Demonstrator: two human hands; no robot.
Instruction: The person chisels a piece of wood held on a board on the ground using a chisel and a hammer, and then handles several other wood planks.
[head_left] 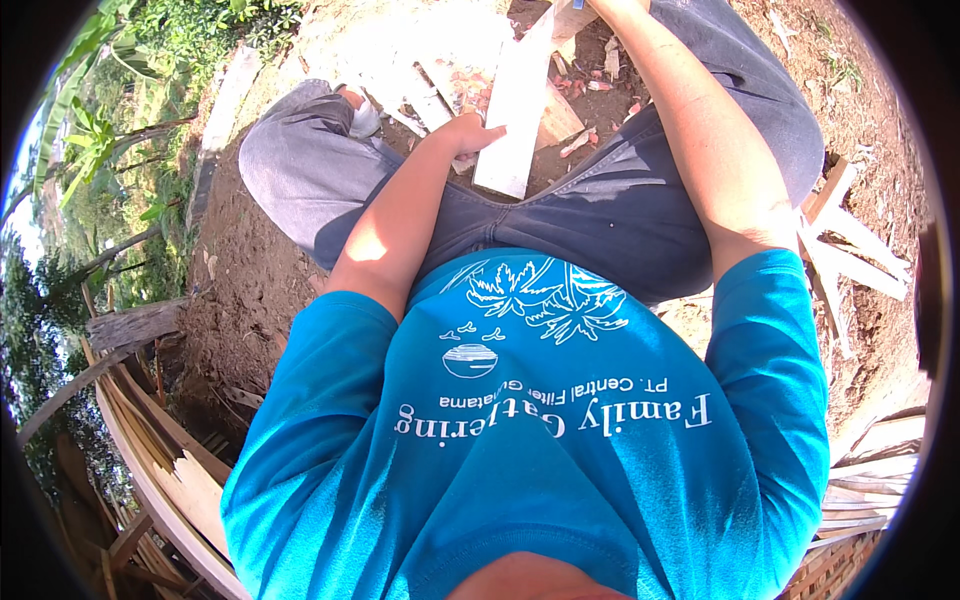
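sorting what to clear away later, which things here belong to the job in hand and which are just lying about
Seemingly in the job:
pale board, its edge held by the left hand
blue thing at the right hand, too cut off to name

Apparently lying about:
wood strips at right
long planks at lower left

Legs [630, 190] hem board [515, 150]; far side possibly open.

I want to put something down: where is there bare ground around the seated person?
Mostly bare dirt lies between the left trouser leg and the weathered plank, and beyond the right trouser leg, bordered by wood offcuts. Between the legs it is crowded: pale board, sticks and chips around the left hand.
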